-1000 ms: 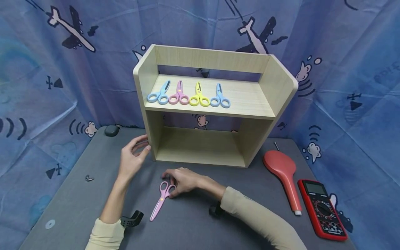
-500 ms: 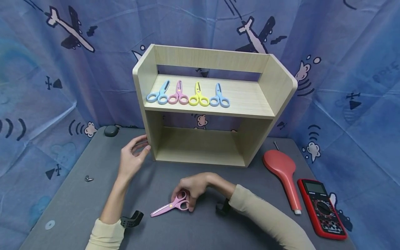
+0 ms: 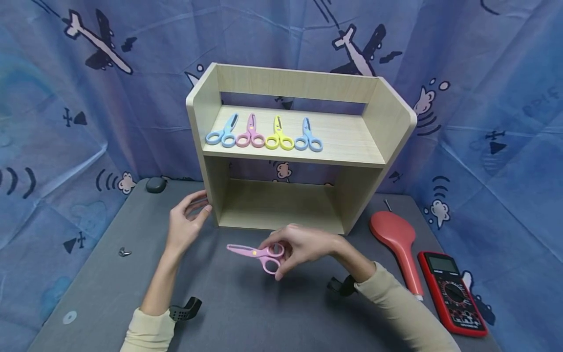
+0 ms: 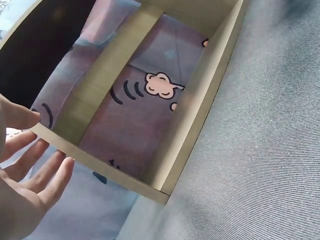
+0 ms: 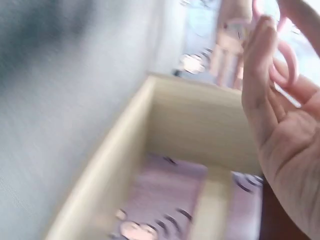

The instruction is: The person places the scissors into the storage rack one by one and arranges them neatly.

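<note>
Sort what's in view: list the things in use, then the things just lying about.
In use: pink scissors held by the right hand; wooden shelf, steadied by the left hand; four scissors on it.
Lying about: red brush, multimeter, black puck.

No text, label or number can be read; the multimeter's (image 3: 455, 295) dial markings are too small.

the right hand (image 3: 303, 247) now holds the pink scissors (image 3: 257, 254) up off the counter (image 3: 110, 283), pinching them by the handle loops, where a second ago they lay flat on the cloth under its fingers. the blades, which pointed down toward the person, now point left. the hand itself is further right and nearer the front edge of the wooden shelf (image 3: 281, 225) than before.
</note>
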Demonstrator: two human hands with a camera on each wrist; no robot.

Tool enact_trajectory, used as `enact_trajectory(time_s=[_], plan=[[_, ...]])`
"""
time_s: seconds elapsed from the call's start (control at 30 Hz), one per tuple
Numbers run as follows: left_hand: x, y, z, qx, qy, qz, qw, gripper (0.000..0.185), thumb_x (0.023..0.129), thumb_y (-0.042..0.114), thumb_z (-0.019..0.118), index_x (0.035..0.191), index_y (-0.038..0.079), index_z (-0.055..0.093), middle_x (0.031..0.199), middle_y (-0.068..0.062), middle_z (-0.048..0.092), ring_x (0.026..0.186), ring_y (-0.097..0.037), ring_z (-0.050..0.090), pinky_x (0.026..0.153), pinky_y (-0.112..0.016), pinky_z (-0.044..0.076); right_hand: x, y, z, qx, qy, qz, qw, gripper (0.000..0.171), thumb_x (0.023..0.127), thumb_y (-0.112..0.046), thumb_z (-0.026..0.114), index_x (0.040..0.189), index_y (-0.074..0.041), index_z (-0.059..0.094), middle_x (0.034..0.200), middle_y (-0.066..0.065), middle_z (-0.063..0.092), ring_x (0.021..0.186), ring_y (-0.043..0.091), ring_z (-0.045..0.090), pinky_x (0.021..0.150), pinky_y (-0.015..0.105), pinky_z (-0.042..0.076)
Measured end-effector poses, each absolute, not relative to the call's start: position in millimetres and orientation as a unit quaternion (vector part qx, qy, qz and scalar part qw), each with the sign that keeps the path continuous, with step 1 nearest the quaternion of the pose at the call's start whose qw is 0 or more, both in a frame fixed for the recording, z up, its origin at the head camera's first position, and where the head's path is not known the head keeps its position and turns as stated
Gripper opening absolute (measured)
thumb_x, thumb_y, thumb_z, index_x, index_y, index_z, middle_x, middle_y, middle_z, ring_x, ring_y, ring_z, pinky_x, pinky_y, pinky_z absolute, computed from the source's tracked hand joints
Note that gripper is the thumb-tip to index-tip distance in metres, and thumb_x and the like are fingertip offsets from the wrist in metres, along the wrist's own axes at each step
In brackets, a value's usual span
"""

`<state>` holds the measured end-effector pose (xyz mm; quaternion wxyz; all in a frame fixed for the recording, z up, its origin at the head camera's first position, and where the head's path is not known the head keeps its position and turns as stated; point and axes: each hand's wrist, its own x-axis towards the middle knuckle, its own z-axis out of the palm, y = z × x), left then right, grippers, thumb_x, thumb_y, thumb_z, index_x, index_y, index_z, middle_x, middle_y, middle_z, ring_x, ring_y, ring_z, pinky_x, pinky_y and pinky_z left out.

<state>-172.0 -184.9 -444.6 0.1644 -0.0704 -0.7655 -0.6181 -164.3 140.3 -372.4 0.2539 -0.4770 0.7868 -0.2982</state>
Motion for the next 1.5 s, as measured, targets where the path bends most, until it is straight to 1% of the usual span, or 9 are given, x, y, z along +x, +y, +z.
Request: enact_trajectory(time_s=[0.13, 0.27, 0.37, 0.53, 0.7, 0.83, 0.97, 1.2, 1.5], plan=[[-172, -185, -444, -0.073, -0.765, -0.618, 0.165, 0.044, 0.106, 0.007, 0.069, 0.149, 0.0, 0.062, 0.148, -0.024, 0.065, 0.134, -0.044, 0.065, 0.093, -0.011, 0.058, -160, 161, -339, -0.457, 0.81, -0.327, 0.167, 0.062, 0.084, -0.029, 0.096, 0.138, -0.009, 0.073, 0.1, -0.001, 0.069, 0.082, 0.005, 0.061, 0.07, 0.022, 0.059], [-173, -186, -444, -0.073, -0.765, -0.618, 0.165, 0.045, 0.105, 0.006, 0.069, 0.149, 0.0, 0.062, 0.149, -0.023, 0.065, 0.134, -0.043, 0.065, 0.093, -0.012, 0.06, -160, 180, -307, -0.442, 0.822, -0.351, 0.075, 0.062, 0.082, -0.024, 0.098, 0.137, -0.008, 0.072, 0.101, 0.0, 0.071, 0.085, 0.01, 0.064, 0.071, 0.025, 0.062], [-173, -186, -444, -0.073, -0.766, -0.617, 0.165, 0.045, 0.105, 0.005, 0.069, 0.149, 0.0, 0.061, 0.149, -0.023, 0.065, 0.133, -0.043, 0.065, 0.093, -0.012, 0.06, -161, 194, -285, -0.426, 0.832, -0.356, 0.005, 0.062, 0.082, -0.017, 0.098, 0.137, -0.008, 0.072, 0.101, 0.001, 0.07, 0.086, 0.013, 0.064, 0.069, 0.022, 0.06], [-173, -186, -444, -0.072, -0.767, -0.616, 0.165, 0.045, 0.105, 0.006, 0.07, 0.148, 0.0, 0.062, 0.148, -0.023, 0.065, 0.133, -0.042, 0.066, 0.093, -0.012, 0.059, -172, 214, -255, -0.349, 0.867, -0.345, -0.083, 0.065, 0.082, -0.008, 0.096, 0.142, -0.008, 0.071, 0.107, 0.007, 0.072, 0.091, 0.018, 0.064, 0.075, 0.016, 0.057], [-173, -186, -443, -0.073, -0.767, -0.615, 0.167, 0.045, 0.105, 0.006, 0.07, 0.148, 0.0, 0.062, 0.148, -0.024, 0.065, 0.133, -0.042, 0.066, 0.093, -0.012, 0.059, -194, 224, -238, -0.25, 0.902, -0.321, -0.146, 0.064, 0.084, -0.015, 0.096, 0.142, -0.004, 0.071, 0.105, 0.016, 0.073, 0.088, 0.023, 0.061, 0.07, 0.011, 0.049], [-173, -186, -442, -0.07, -0.77, -0.613, 0.165, 0.044, 0.105, 0.007, 0.07, 0.148, 0.0, 0.062, 0.148, -0.023, 0.065, 0.134, -0.042, 0.066, 0.092, -0.01, 0.058, -216, 231, -233, -0.201, 0.919, -0.299, -0.161, 0.063, 0.085, -0.023, 0.095, 0.138, 0.002, 0.072, 0.095, 0.018, 0.069, 0.081, 0.022, 0.054, 0.062, 0.017, 0.038], [-173, -186, -442, -0.066, -0.768, -0.616, 0.163, 0.044, 0.105, 0.007, 0.07, 0.148, 0.001, 0.063, 0.148, -0.022, 0.066, 0.134, -0.042, 0.066, 0.092, -0.01, 0.058, -233, 236, -231, -0.17, 0.934, -0.282, -0.139, 0.061, 0.086, -0.032, 0.094, 0.133, 0.001, 0.075, 0.092, 0.016, 0.068, 0.079, 0.02, 0.05, 0.059, 0.024, 0.033], [-171, -185, -442, -0.062, -0.769, -0.616, 0.16, 0.045, 0.104, 0.007, 0.07, 0.148, 0.001, 0.063, 0.148, -0.022, 0.066, 0.134, -0.043, 0.066, 0.092, -0.012, 0.059, -242, 236, -229, -0.144, 0.947, -0.272, -0.095, 0.063, 0.089, -0.041, 0.091, 0.134, 0.0, 0.075, 0.11, 0.023, 0.076, 0.092, 0.026, 0.055, 0.063, 0.026, 0.036], [-172, -184, -442, -0.058, -0.77, -0.614, 0.163, 0.045, 0.103, 0.006, 0.071, 0.147, 0.001, 0.063, 0.148, -0.022, 0.067, 0.133, -0.042, 0.067, 0.091, -0.012, 0.059, -242, 234, -230, -0.143, 0.947, -0.276, -0.086, 0.067, 0.089, -0.045, 0.09, 0.137, -0.001, 0.074, 0.114, 0.025, 0.074, 0.093, 0.027, 0.051, 0.063, 0.03, 0.031]])
